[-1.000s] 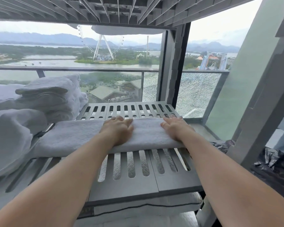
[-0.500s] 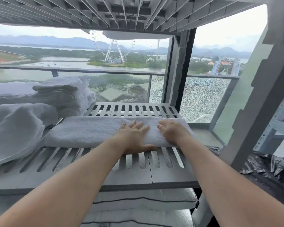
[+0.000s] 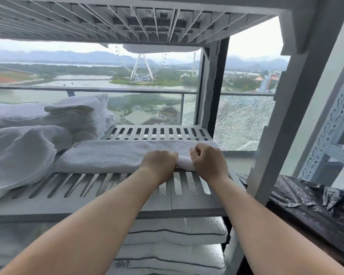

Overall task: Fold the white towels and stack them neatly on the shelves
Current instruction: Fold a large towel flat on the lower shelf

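A long folded white towel [image 3: 111, 155] lies across the slatted grey shelf [image 3: 99, 197]. My left hand [image 3: 159, 162] and my right hand [image 3: 208, 160] sit close together at the towel's right end, fingers curled round its front edge, which bulges up between them. To the left rest a loosely rolled white towel [image 3: 22, 153] and, behind it, a stack of folded white towels [image 3: 75, 116].
The upper shelf [image 3: 127, 22] hangs close above. A grey upright post [image 3: 282, 124] bounds the right side. White pillows [image 3: 177, 231] fill the lower shelf. Black plastic sheeting [image 3: 314, 201] lies at the right. Behind the shelf stands a glass balcony railing [image 3: 244, 124], partly shattered.
My hands were pressing flat on the towel, apart; they slid toward each other at its right end and now curl round its front edge. The view moved closer.
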`<move>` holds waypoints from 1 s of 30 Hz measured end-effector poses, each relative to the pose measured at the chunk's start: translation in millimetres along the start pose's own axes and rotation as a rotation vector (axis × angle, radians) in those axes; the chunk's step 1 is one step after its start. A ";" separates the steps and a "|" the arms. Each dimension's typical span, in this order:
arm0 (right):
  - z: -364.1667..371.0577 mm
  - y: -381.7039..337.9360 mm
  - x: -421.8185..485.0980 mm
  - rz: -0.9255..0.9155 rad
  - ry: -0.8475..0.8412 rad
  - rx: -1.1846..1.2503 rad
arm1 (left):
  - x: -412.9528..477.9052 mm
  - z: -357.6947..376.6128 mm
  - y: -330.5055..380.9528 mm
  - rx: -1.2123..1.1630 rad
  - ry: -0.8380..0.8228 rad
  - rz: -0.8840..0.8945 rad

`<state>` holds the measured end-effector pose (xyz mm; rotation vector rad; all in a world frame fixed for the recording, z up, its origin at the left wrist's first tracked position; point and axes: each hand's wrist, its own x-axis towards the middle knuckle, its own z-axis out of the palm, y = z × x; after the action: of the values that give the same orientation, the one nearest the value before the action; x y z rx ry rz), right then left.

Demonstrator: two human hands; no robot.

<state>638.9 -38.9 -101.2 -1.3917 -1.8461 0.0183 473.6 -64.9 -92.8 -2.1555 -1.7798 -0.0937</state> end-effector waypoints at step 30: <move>46.8 -61.4 35.6 1.041 0.308 1.019 | -8.5 12.9 -116.6 -0.358 -0.118 -0.278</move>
<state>559.5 -13.9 -84.1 -1.2844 -0.4918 1.0395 357.4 -50.9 -81.6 -2.1624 -2.2706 -0.3868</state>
